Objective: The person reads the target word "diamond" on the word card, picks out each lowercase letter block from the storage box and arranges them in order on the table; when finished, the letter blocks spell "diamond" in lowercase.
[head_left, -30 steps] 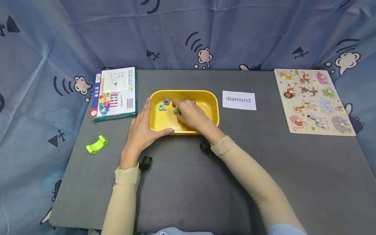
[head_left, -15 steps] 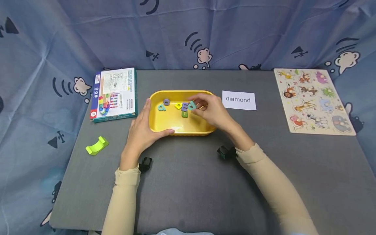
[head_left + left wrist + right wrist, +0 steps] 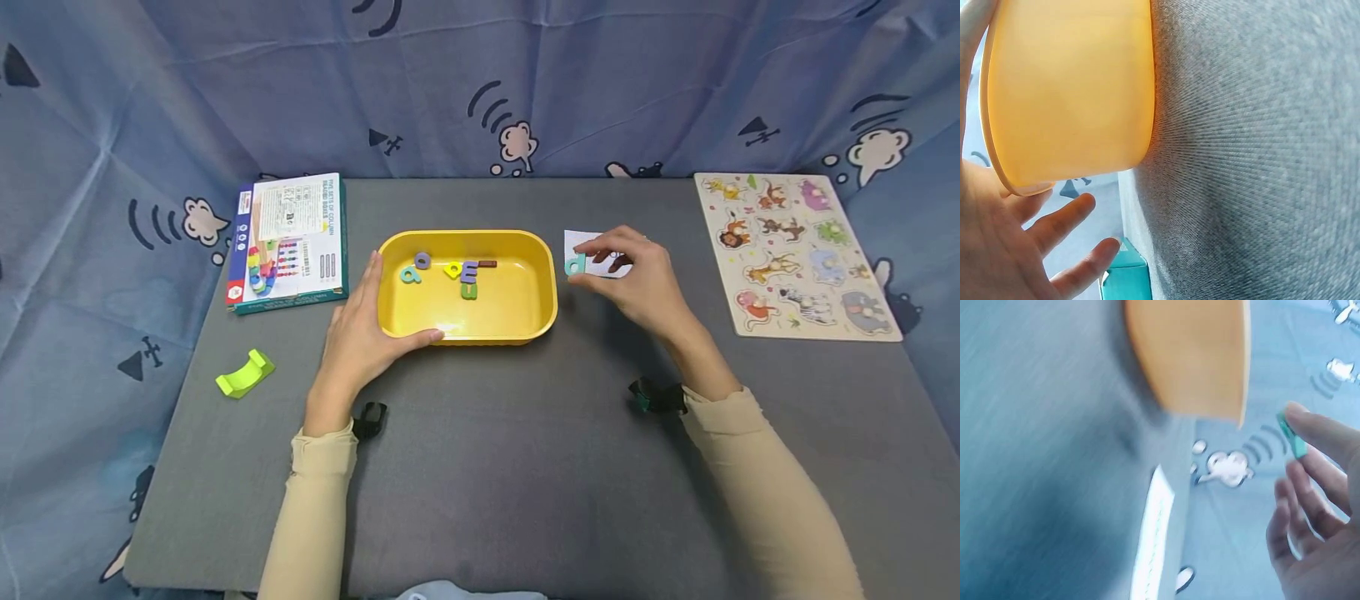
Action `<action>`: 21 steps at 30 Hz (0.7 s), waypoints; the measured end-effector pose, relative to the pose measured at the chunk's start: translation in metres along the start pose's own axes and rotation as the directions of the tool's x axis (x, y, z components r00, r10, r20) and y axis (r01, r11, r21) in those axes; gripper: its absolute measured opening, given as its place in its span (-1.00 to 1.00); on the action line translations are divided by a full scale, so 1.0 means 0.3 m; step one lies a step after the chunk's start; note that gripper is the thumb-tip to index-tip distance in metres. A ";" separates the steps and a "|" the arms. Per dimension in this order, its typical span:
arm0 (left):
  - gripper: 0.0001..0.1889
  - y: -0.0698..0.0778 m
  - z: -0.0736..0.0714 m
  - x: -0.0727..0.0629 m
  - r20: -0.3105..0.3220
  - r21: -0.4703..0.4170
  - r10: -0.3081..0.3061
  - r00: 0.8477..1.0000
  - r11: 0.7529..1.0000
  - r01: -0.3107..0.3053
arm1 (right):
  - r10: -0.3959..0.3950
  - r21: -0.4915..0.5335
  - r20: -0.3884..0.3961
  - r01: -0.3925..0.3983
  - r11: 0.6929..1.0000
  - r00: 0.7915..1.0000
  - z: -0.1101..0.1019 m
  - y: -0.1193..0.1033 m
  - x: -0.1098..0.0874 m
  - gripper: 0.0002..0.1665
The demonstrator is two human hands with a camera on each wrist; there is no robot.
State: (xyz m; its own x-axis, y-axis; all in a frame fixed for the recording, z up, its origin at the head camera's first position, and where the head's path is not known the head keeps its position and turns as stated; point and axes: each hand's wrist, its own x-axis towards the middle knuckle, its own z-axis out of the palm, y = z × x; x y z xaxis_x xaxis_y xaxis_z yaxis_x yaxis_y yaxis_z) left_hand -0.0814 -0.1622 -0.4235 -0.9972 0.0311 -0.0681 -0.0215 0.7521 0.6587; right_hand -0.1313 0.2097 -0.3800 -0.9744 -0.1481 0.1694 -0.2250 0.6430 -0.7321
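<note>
A yellow tray (image 3: 495, 321) stands mid-table with several small letter pieces inside: a teal one (image 3: 410, 276), a purple ring-shaped one (image 3: 422, 261), a yellow one (image 3: 452, 270), a purple E (image 3: 468, 272), a green one (image 3: 468, 292) and a brown one (image 3: 487, 264). My left hand (image 3: 358, 342) rests against its left end, straight fingers along the side and thumb on the front rim. To the right of the tray, my right hand (image 3: 645, 279) pinches a teal letter piece (image 3: 1294, 434) between thumb and fingertip, held over the white card (image 3: 573, 241). The hand covers most of the card's print.
A boxed toy set (image 3: 288, 242) lies at the back left, with a lime-green curved block (image 3: 246, 373) in front of it. An animal puzzle board (image 3: 798, 258) lies at the back right. A patterned blue curtain (image 3: 450, 83) hangs behind the grey table (image 3: 480, 450).
My right hand has lifted a teal letter piece out of the tray and carried it right, over the card. My left hand has stayed on the tray.
</note>
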 end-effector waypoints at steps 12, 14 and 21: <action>0.47 0.001 -0.001 0.003 0.003 0.003 -0.001 1.000 1.000 0.001 | 0.076 -0.125 0.123 -0.061 0.990 0.990 0.045 0.139 -0.033 -0.55; 0.47 0.003 -0.001 0.003 0.006 0.002 -0.002 1.000 1.000 0.002 | 0.081 -0.138 0.140 -0.061 0.989 0.987 0.055 0.151 -0.039 -0.56; 0.47 0.006 -0.002 0.001 0.004 -0.004 -0.002 1.000 1.000 0.002 | 0.112 -0.184 0.172 -0.079 0.980 0.979 0.069 0.155 -0.047 -0.56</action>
State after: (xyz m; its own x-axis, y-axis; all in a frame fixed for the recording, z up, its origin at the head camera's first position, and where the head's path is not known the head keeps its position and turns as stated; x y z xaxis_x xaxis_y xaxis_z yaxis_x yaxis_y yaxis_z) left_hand -0.0818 -0.1614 -0.4218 -0.9968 0.0329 -0.0724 -0.0233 0.7497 0.6614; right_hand -0.1280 0.2261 -0.4300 -0.9789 -0.2023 -0.0293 -0.1429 0.7797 -0.6096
